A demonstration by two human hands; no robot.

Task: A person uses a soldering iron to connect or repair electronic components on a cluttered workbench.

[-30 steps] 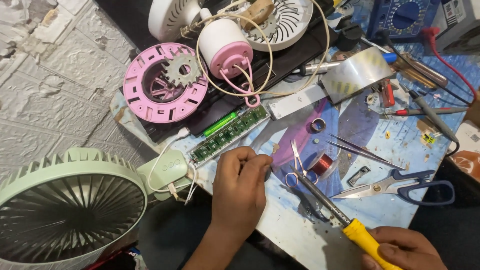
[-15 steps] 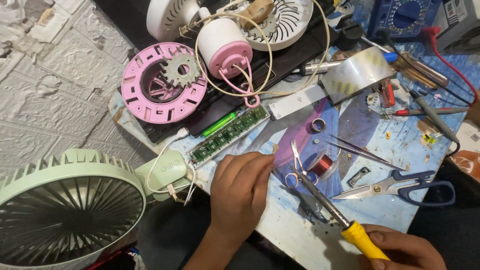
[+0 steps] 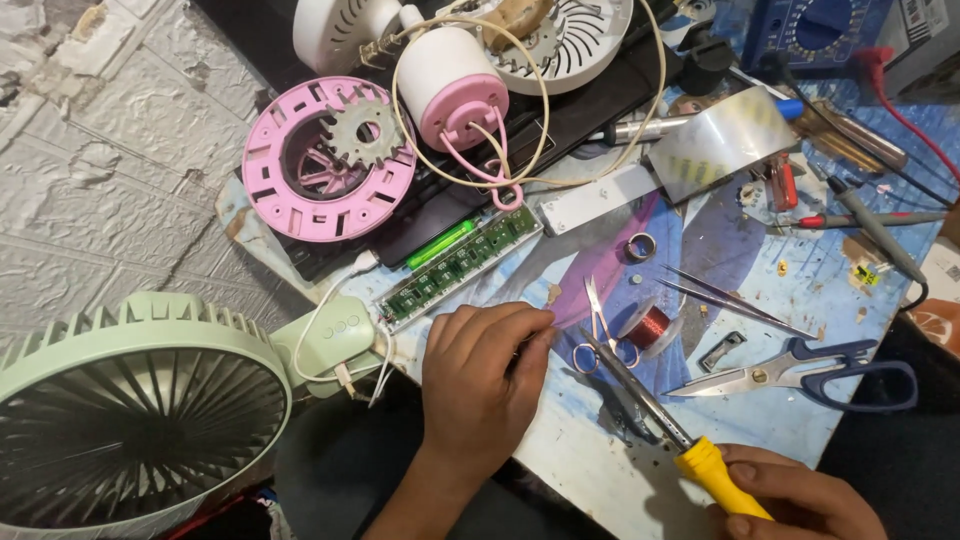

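My left hand (image 3: pixel 478 372) rests on the bench with its fingers curled over something small that I cannot make out, just below a long green circuit board (image 3: pixel 462 264). My right hand (image 3: pixel 800 495) grips the yellow handle of a soldering iron (image 3: pixel 655 412). Its metal shaft points up and left, and the tip sits close to my left fingertips. A pale green fan (image 3: pixel 135 415) stands at the lower left, with white wires running from its base toward my left hand. Small silver scissors (image 3: pixel 598 325) and a spool of red copper wire (image 3: pixel 651 326) lie just beyond the iron's tip.
A pink round housing (image 3: pixel 328 160) with a grey gear, a white and pink motor body (image 3: pixel 448 82) and a white fan grille (image 3: pixel 570 35) lie at the back. Blue-handled shears (image 3: pixel 800 367), tweezers (image 3: pixel 735 300), screwdrivers and a blue multimeter (image 3: pixel 825 30) crowd the right side.
The soldering iron's tip has edged slightly closer to my left fingers. Both hands otherwise stay in place.
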